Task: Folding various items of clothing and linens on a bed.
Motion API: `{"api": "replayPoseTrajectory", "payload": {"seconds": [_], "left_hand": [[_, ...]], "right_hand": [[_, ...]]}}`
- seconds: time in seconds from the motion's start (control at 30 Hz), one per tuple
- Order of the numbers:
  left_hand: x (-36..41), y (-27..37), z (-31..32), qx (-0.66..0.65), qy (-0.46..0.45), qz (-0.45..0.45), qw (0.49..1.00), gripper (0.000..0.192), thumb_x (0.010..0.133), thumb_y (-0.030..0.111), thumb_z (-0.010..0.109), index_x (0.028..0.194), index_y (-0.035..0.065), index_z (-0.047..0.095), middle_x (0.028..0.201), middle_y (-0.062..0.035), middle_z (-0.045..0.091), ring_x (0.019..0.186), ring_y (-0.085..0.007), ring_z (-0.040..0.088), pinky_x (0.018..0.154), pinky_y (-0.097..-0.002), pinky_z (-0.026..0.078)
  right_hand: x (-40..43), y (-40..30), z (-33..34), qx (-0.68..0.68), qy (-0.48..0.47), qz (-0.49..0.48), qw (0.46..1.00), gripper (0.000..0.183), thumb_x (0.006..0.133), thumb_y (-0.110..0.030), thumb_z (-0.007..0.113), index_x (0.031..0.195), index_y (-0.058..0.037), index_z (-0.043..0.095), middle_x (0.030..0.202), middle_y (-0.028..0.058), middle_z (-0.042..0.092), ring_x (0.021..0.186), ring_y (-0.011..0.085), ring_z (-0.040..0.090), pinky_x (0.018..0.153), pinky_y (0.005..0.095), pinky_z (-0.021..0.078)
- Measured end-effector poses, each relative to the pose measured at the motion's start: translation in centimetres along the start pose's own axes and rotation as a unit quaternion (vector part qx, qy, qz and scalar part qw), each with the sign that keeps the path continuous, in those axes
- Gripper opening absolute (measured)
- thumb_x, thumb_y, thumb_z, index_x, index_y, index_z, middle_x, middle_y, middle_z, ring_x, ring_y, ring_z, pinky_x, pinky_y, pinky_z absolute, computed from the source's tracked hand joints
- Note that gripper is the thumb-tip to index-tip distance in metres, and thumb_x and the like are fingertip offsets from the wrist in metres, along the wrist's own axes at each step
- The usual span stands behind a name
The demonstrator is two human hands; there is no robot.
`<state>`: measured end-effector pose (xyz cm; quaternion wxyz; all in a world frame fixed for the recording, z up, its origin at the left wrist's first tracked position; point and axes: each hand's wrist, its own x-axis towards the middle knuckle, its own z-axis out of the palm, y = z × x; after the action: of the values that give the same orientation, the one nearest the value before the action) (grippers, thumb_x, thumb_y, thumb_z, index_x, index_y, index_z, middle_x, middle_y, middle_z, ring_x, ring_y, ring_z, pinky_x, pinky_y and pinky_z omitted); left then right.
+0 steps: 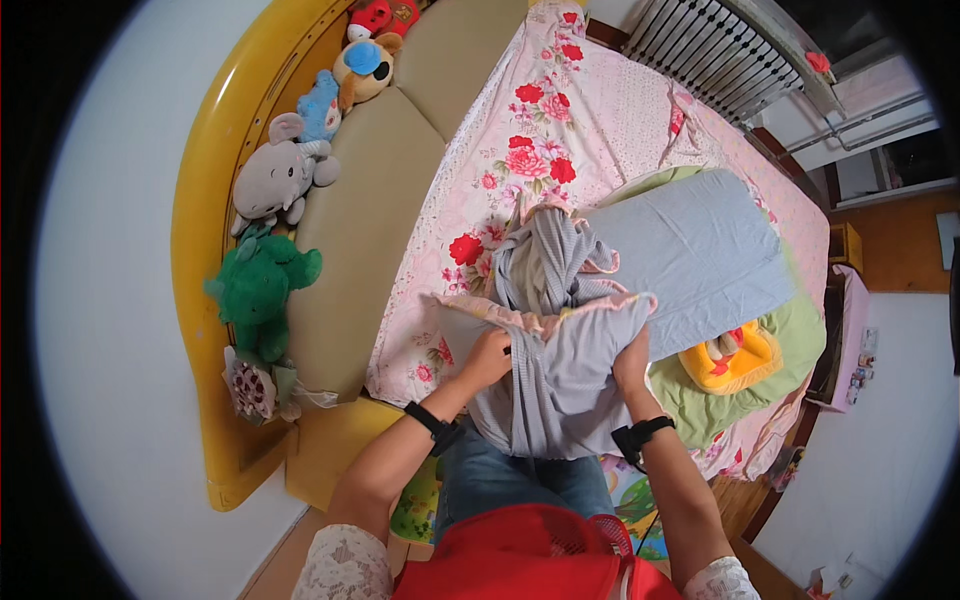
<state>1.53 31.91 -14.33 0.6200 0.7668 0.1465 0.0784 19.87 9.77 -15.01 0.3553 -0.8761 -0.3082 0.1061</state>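
Note:
Before my body I hold up a grey cloth cover (574, 390) with pink patterned edging, possibly a pillowcase with something in it. My left hand (489, 358) grips its left part, where a striped fold runs down. On the right side, my right hand (632, 360) grasps the cover's edge; some of its fingers are hidden behind the cloth. Just beyond lies a bunched grey striped cloth (540, 259) with the same pink edging, on the floral bedsheet (525, 161). Whether the two pieces are joined, I cannot tell. A flat blue-grey pillow or folded cloth (694, 251) lies to the right.
Under the blue-grey piece is a green quilt (712, 412), with a yellow plush item (739, 367) on it. Along the yellow headboard (195, 247) at left sit several plush toys, among them a green one (262, 289) and a grey elephant (274, 176). A radiator (712, 56) stands beyond the bed.

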Motion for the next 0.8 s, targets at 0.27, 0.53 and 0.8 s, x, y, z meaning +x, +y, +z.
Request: {"api": "replayPoseTrajectory", "payload": {"seconds": [0.27, 0.53, 0.8], "left_hand": [[-2.1, 0.9, -3.1, 0.038, 0.042, 0.015, 0.998, 0.036, 0.071, 0.001, 0.058, 0.108, -0.0006, 0.058, 0.114, -0.0224, 0.056, 0.11, -0.0395, 0.049, 0.097, -0.0423, 0.037], [-2.6, 1.6, -5.4, 0.219, -0.061, -0.036, 0.973, 0.032, 0.071, 0.002, 0.056, 0.102, 0.0006, 0.062, 0.104, -0.0232, 0.06, 0.101, -0.0379, 0.056, 0.087, -0.0403, 0.045], [0.6, 2.7, -9.8, 0.414, -0.165, -0.061, 0.893, 0.016, 0.068, 0.017, 0.059, 0.062, 0.0039, 0.064, 0.066, -0.0175, 0.062, 0.065, -0.0329, 0.062, 0.062, -0.0438, 0.049]], "right_hand": [[1.9, -9.4, 0.4, 0.039, -0.031, -0.054, 0.997, 0.05, 0.076, -0.023, 0.057, 0.116, 0.0041, 0.049, 0.108, 0.0236, 0.051, 0.103, 0.0373, 0.048, 0.092, 0.0401, 0.0373], [0.0, -14.0, 6.6, -0.111, -0.322, -0.175, 0.924, 0.107, 0.063, -0.077, 0.055, 0.114, 0.0172, 0.046, 0.12, 0.0305, 0.045, 0.117, 0.0407, 0.04, 0.102, 0.0494, 0.0276], [-0.1, -16.8, 11.6, -0.08, -0.241, -0.187, 0.949, 0.061, 0.064, -0.031, 0.067, 0.106, 0.0104, 0.052, 0.103, 0.0237, 0.057, 0.102, 0.0364, 0.053, 0.095, 0.0482, 0.0351]]}}
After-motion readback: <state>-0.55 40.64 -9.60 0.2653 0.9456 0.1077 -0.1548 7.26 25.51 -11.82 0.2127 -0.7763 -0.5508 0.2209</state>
